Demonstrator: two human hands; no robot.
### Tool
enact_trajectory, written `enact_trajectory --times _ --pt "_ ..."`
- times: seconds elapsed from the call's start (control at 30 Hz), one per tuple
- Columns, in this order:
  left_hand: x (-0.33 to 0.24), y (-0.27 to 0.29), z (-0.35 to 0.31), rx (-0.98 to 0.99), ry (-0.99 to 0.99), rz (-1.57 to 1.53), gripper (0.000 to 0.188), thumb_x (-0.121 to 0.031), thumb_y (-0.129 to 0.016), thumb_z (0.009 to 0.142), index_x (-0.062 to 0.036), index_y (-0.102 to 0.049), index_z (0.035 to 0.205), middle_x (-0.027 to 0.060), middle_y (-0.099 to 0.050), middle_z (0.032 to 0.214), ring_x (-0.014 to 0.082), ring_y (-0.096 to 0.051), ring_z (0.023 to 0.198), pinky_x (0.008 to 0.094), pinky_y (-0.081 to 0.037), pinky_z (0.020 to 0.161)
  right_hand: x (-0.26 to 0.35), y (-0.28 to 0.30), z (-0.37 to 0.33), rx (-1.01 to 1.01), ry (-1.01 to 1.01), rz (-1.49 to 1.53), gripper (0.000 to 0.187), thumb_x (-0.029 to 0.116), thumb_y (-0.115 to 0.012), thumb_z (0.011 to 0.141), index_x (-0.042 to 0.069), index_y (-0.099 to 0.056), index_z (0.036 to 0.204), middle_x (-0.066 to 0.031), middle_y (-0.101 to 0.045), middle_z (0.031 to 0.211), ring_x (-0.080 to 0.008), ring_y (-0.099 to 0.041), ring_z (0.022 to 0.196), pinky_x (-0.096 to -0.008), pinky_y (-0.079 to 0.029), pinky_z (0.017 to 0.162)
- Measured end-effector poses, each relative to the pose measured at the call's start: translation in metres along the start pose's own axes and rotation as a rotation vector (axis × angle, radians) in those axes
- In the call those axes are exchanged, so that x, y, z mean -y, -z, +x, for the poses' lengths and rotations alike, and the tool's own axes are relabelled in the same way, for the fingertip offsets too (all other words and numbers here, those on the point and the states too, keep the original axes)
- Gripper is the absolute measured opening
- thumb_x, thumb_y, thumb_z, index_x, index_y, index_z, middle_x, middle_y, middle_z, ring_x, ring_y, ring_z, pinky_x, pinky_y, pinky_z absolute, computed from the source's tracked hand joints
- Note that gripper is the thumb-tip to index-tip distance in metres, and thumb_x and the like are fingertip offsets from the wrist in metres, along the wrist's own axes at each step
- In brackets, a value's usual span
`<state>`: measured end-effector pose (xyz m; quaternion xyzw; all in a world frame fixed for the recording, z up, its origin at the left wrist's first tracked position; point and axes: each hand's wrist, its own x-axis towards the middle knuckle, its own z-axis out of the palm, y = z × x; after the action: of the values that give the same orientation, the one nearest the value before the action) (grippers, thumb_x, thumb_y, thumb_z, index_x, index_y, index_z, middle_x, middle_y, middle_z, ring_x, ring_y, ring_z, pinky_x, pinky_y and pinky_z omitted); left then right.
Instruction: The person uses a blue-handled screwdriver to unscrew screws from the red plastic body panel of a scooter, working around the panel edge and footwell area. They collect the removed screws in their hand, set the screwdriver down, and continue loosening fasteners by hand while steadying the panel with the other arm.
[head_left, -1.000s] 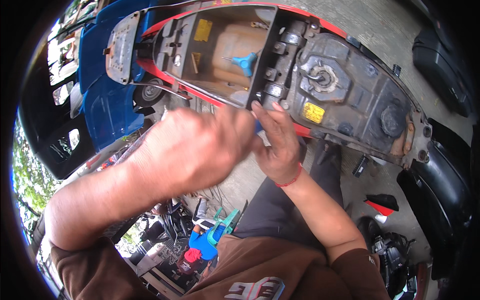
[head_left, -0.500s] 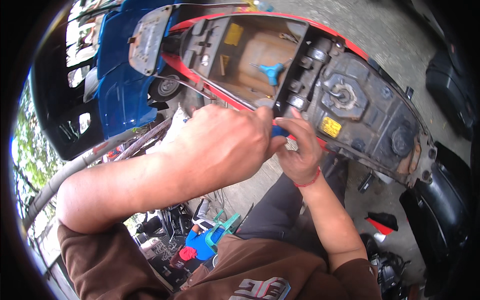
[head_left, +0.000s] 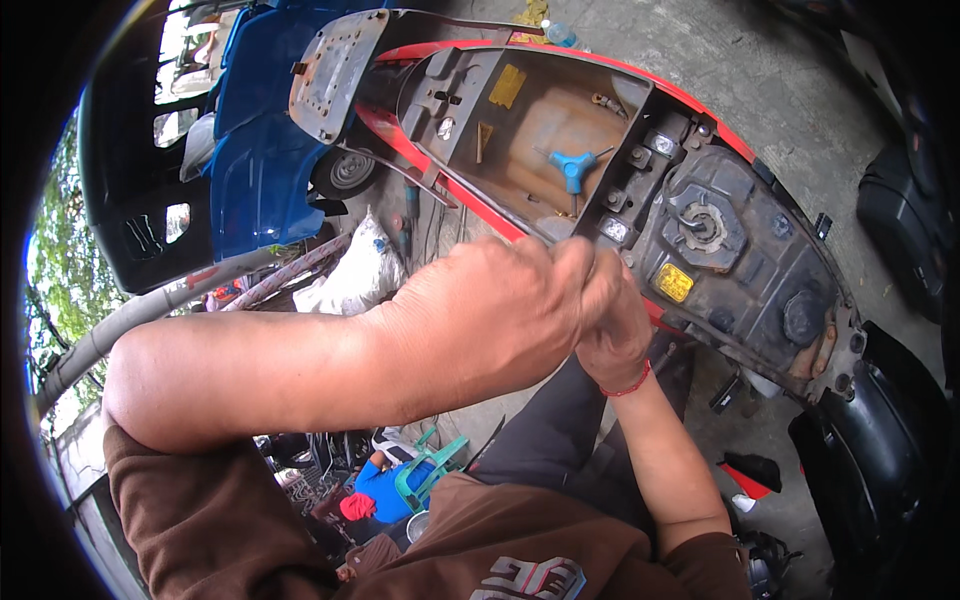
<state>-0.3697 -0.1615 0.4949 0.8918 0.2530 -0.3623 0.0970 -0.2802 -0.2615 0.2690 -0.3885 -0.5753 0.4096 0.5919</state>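
- One red-edged scooter body [head_left: 640,190], open bin [head_left: 535,110] toward its left, stretches just beyond the hands; its gaps could swallow something fumbled.
- Left hand [head_left: 490,325], curled, meets right hand [head_left: 617,340], fingers bunched; what they grip, I can't tell. Slipping might bang knuckles.
- Blue three-armed tool [head_left: 572,170] lies in that bin; a jolt could slide it.

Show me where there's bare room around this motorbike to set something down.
Bare concrete lies between the far red trim and the black case. The compartment bottom has room beyond the blue three-armed wrench. Nearest you is crowded: left hand and right hand meet, a white sack leftward.
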Motion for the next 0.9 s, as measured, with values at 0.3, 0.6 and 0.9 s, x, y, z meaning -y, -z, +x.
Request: enact_trajectory --times 0.3,0.6,0.9 --pt "0.010 -0.025 0.016 0.125 0.158 -0.451 0.033 -0.024 -0.060 0.096 0.0060 -0.054 0.107 0.0186 -0.063 0.091 0.0312 -0.069 0.061 0.0419 -0.056 0.051 0.012 -0.006 0.000 -0.128 -0.039 0.106 0.054 0.003 -0.082 0.080 0.002 -0.062 0.130 -0.0131 -0.068 0.127 -0.0337 -0.067 0.120 -0.0524 -0.048 0.110" --pt "-0.001 -0.008 0.012 0.014 0.086 -0.175 0.021 -0.021 -0.060 0.098 -0.0003 -0.055 0.097 0.0114 -0.062 0.071 0.0234 -0.067 0.055 0.0373 -0.052 0.046 0.010 -0.003 -0.001 -0.078 -0.033 0.103 0.053 0.013 -0.075 0.091 0.000 -0.056 0.138 -0.0167 -0.063 0.128 -0.0358 -0.063 0.121 -0.0572 -0.043 0.113" --pt "0.000 0.002 0.011 -0.023 0.226 -0.453 0.040 -0.031 -0.068 0.097 -0.0019 -0.053 0.120 0.0122 -0.065 0.071 0.0309 -0.069 0.061 0.0419 -0.054 0.053 0.010 -0.006 -0.001 -0.123 -0.050 0.064 0.055 0.008 -0.083 0.079 0.004 -0.061 0.129 -0.0113 -0.064 0.122 -0.0292 -0.066 0.113 -0.0543 -0.046 0.110"
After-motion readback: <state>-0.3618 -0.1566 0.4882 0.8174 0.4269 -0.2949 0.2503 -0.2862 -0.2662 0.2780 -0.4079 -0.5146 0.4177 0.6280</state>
